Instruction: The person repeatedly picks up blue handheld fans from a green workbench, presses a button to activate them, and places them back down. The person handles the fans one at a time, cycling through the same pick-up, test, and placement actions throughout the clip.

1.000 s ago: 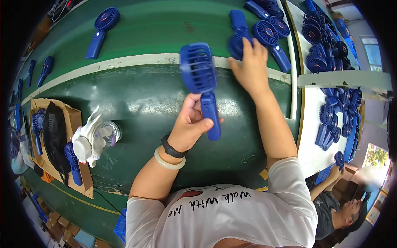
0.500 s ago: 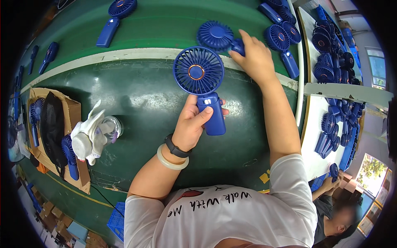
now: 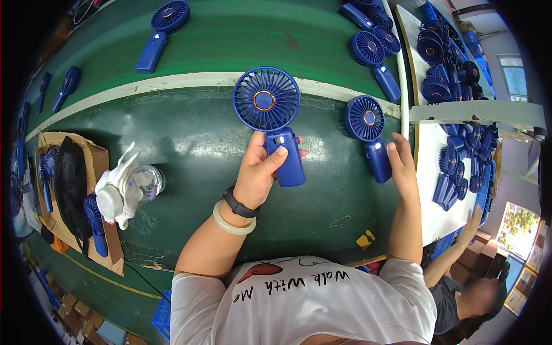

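I hold a dark blue plastic handheld fan with a round grille (image 3: 276, 123) upright over the green table (image 3: 190, 144), my left hand (image 3: 260, 169) clamped around its handle. My right hand (image 3: 402, 167) is open, fingers spread, touching the handle of a second blue handheld fan (image 3: 371, 135) lying to the right. A white cloth glove (image 3: 118, 190) lies at the left.

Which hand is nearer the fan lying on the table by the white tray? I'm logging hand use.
Right. The right hand touches that fan's handle; the left hand is apart, holding another fan.
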{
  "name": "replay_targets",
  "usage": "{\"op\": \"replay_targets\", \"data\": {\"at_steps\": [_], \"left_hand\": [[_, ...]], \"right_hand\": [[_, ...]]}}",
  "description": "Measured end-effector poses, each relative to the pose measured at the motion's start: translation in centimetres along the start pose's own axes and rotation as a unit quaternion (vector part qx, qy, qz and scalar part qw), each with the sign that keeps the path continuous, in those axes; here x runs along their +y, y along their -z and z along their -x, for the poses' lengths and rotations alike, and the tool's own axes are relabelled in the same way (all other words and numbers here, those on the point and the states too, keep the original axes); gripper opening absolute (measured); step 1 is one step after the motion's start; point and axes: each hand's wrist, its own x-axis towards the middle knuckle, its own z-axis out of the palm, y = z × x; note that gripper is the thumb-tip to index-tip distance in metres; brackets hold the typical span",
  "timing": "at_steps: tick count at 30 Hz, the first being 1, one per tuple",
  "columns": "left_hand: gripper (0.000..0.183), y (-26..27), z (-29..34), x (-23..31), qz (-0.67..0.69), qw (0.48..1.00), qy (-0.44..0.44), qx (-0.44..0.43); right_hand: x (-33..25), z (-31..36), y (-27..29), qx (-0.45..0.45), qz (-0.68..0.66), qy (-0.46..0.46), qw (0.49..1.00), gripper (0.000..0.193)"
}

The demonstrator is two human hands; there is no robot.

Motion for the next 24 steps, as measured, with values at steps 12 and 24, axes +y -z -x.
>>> {"op": "replay_targets", "data": {"at_steps": [12, 24], "left_hand": [[0.035, 0.0, 0.3, -0.1, -0.011, 1.0, 0.008, 0.002], [0.042, 0.2, 0.2, 0.1, 0.017, 1.0, 0.0, -0.007]], "right_hand": [[-3.7, 1.5, -6.2, -0.273, -0.598, 0.031, 0.753, 0.053], [-7.1, -1.9, -11.1, -0.406, -0.702, -0.014, 0.585, 0.058]]}}
